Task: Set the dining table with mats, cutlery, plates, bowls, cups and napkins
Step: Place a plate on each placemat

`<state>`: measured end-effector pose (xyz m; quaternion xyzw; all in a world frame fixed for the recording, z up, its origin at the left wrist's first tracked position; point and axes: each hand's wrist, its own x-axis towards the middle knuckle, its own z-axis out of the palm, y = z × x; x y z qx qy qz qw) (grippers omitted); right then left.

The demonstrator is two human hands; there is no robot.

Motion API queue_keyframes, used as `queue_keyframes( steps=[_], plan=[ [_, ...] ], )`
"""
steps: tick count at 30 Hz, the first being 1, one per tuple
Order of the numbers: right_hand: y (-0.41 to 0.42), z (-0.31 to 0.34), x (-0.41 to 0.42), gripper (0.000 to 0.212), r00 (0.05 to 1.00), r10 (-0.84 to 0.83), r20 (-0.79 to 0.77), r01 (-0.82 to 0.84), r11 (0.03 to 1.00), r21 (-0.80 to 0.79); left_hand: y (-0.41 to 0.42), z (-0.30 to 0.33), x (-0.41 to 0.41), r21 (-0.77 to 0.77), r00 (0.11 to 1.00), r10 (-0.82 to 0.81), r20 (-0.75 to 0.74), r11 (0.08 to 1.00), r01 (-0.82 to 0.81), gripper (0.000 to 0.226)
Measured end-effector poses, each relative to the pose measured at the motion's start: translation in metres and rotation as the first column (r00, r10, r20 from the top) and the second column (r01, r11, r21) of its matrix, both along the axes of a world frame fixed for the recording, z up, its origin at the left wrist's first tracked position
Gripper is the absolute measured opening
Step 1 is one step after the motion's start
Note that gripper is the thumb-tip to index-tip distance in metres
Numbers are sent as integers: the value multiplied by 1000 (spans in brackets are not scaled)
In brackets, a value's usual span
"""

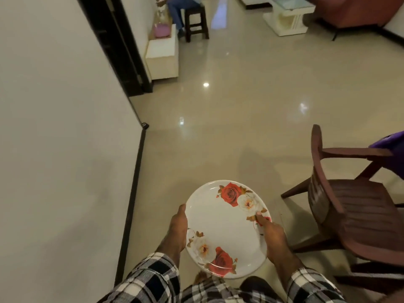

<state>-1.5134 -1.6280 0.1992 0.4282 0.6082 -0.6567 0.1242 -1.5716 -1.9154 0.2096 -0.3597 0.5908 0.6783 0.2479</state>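
A wide stretch of glossy tiled floor is lying open ahead, with a pale wall running along the left and a dark wooden chair standing close on the right. A white rose-printed plate is being carried low in front of the checked sleeves. The left hand is gripping its left rim, fingers curled underneath; the right hand is clasping the right rim, its thumb pressing on top.
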Motion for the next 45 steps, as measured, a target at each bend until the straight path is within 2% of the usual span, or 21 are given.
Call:
queue_keyframes(
  steps=[5, 10, 16, 20, 24, 28, 32, 37, 42, 45],
  plan=[
    [24, -1, -85, 37, 994, -101, -45, 101, 995, 15, 33, -11, -115, -73, 997, -71, 31, 995, 73, 57],
    [70, -29, -188, 40, 988, -149, -30, 150, 988, 29, 80, -34, -225, -121, 994, -99, 47, 987, 104, 62],
    [149, -11, -319, 33, 980, -189, -61, 192, 980, 48, 160, -11, -344, -159, 991, -134, -6, 979, 131, 64],
    [192, 7, -386, 32, 974, -208, -88, 217, 970, 105, 201, -5, -423, -170, 987, -161, -14, 973, 157, 77],
    [236, -9, -450, 37, 966, -245, -87, 254, 961, 110, 255, -2, -508, -184, 967, -254, -5, 951, 249, 66],
    [270, -23, -520, 34, 942, -324, -85, 332, 937, 111, 302, -12, -600, -188, 942, -334, 22, 924, 332, 66],
    [298, -25, -591, 35, 900, -430, -67, 435, 891, 127, 342, -22, -704, -254, 910, -412, 48, 876, 410, 69],
    [347, -14, -656, 36, 816, -568, -105, 578, 803, 145, 425, -28, -817, -238, 850, -525, 40, 822, 518, 77],
    [409, -15, -676, 43, 713, -696, -79, 698, 695, 171, 525, -5, -857, -226, 747, -664, 44, 721, 655, 67],
    [451, -19, -691, 43, 681, -728, -79, 724, 655, 215, 585, -13, -878, -260, 701, -711, 64, 666, 699, 67]
  ],
)
